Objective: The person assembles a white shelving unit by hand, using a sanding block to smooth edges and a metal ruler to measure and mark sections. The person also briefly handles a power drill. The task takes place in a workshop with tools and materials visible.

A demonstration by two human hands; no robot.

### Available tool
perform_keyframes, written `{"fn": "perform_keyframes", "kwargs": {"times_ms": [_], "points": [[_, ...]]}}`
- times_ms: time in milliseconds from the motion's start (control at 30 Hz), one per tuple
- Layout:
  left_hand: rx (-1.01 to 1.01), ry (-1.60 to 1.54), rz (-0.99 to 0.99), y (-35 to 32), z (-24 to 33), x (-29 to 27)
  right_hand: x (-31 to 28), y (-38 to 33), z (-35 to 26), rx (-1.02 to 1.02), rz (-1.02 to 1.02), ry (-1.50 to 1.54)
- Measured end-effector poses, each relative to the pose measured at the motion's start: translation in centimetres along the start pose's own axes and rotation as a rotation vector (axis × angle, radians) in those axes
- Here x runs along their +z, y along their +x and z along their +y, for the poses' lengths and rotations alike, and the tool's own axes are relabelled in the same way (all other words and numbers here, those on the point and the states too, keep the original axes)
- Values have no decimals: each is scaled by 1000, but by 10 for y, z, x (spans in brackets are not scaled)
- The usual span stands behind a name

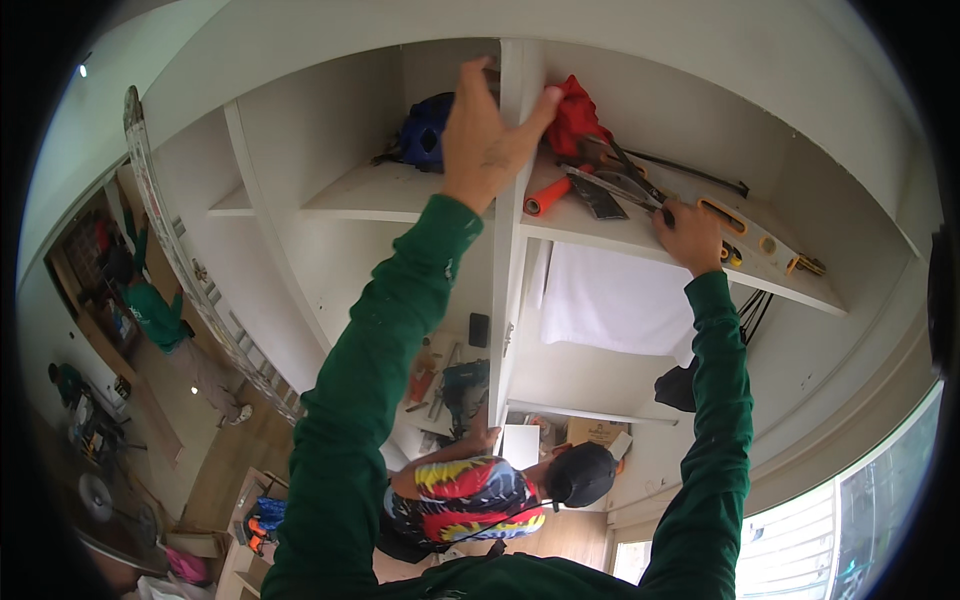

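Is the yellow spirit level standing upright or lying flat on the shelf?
Lying flat. The yellow spirit level rests lengthwise on the white shelf, just beyond the right hand.

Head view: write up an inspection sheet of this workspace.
Surface: white shelf high in a white cabinet, loaded with tools.
Job's things: white upright divider panel, gripped near its top by the left hand.
Clutter: orange-handled tool, red cloth, blue helmet-like thing, yellow level.
Hands: left shut on the divider; right hand rests on the shelf edge among the tools, grip unclear.
Cables: dark cords hang under the shelf.
Surroundings: ladder at left; person in a colourful shirt crouched below.
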State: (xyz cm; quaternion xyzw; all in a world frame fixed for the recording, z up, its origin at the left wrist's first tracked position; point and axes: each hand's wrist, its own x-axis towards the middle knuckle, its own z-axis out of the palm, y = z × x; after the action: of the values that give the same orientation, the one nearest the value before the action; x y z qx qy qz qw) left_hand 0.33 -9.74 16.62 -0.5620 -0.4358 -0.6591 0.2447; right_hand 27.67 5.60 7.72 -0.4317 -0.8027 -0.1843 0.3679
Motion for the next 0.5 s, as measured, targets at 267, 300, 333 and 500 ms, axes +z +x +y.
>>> {"fn": "perform_keyframes", "kwargs": {"times_ms": [267, 300, 333, 500], "points": [[95, -167, 72, 15, 0, 21, -7, -36, -4, -247, 531, -106], [103, -162, 61, 16, -2, 20, -11, -45, -6, -294, 560, -98], [92, -181, 57, 16, -3, 20, -16, -53, -10, -363, 639, -46], [-133, -331, -41, 34, -16, 19, -60, -56, -83, -403, 557, 154]]}}
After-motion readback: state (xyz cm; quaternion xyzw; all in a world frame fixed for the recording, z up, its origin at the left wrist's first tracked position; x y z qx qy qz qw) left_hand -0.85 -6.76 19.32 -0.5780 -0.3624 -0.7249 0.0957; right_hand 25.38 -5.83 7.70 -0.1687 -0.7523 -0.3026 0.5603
